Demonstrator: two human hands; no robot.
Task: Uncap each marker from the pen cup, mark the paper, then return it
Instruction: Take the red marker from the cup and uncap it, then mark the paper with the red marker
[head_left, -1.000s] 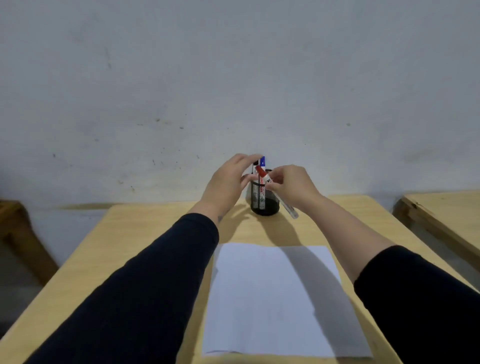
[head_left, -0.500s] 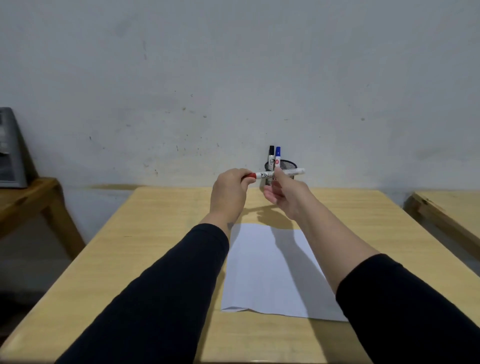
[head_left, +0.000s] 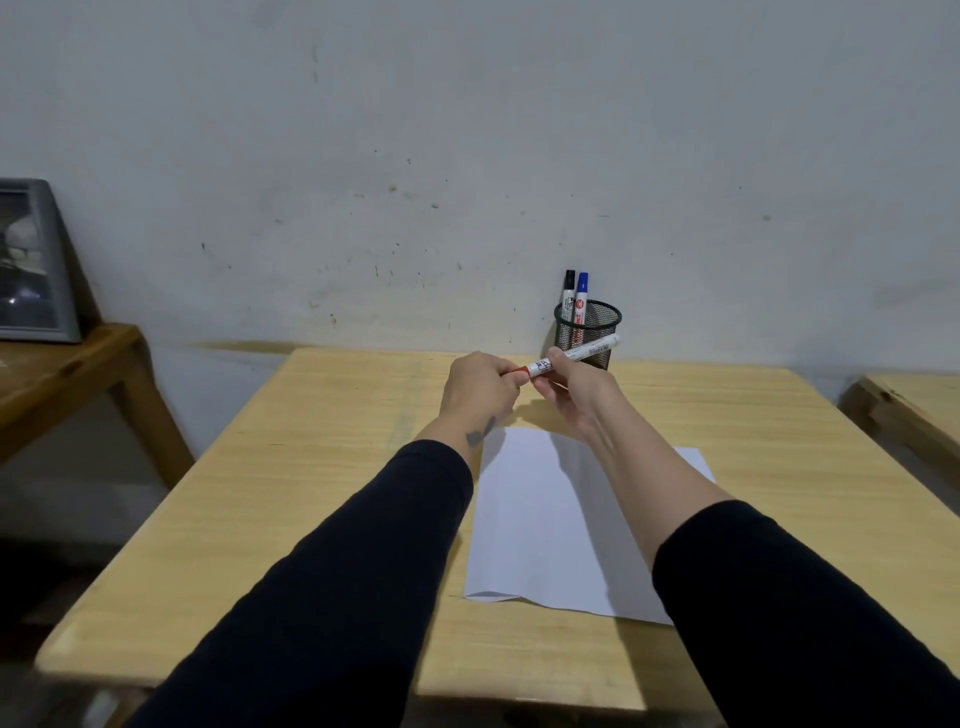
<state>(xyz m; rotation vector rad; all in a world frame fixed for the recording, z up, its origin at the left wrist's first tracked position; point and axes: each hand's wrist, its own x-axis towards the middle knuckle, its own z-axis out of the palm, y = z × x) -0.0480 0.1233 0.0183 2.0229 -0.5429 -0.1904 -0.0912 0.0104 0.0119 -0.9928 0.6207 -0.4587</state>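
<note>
I hold a white marker with a red cap (head_left: 582, 353) level above the table, just in front of the black mesh pen cup (head_left: 592, 332). My right hand (head_left: 574, 395) grips the marker's white barrel. My left hand (head_left: 480, 387) is closed around its red cap end, which is mostly hidden in my fingers. A black-capped marker (head_left: 568, 291) and a blue-capped marker (head_left: 582, 293) stand upright in the cup. A white sheet of paper (head_left: 540, 525) lies on the wooden table (head_left: 322, 467) under my forearms.
The cup stands at the table's far edge against a grey wall. A wooden side table (head_left: 67, 374) with a grey framed picture (head_left: 31, 265) is at the left. Another wooden table edge (head_left: 904, 410) shows at the right.
The red marker came out of the cup and now lies level between both hands, nearer to me. My left hand closed on its cap end. The view tilted up and shifted.
</note>
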